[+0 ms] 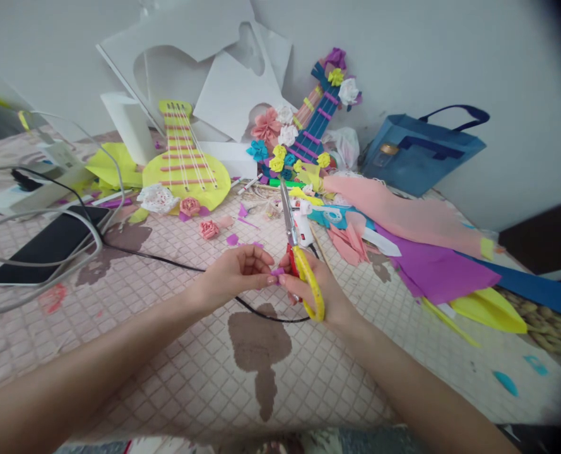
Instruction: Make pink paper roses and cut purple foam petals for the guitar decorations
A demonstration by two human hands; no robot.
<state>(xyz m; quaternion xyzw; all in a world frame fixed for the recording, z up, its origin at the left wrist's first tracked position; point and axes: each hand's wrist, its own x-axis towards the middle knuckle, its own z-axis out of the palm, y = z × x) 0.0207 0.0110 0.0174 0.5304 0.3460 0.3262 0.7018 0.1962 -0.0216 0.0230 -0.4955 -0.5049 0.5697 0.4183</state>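
A small purple paper piece (277, 273) is pinched between the fingertips of my left hand (237, 274) and my right hand (320, 284), which meet above the middle of the table. Scissors (314, 287) with yellow and red handles also hang in my right hand, blades pointing away from me. Just beyond my left hand lie a pink paper rose (209, 229) and purple paper scraps (233, 239). A yellow paper guitar (185, 167) with white strings leans behind them. Farther right, a blue guitar (320, 126) is decorated with paper flowers.
A black cable (161, 256) runs beneath my hands. At left are a dark phone or tablet (38, 249) and a power strip (19, 195). Purple crepe paper (436, 268), pink crepe paper (403, 208) and a blue bag (417, 154) occupy the right. A glue gun (303, 227) lies behind the scissors.
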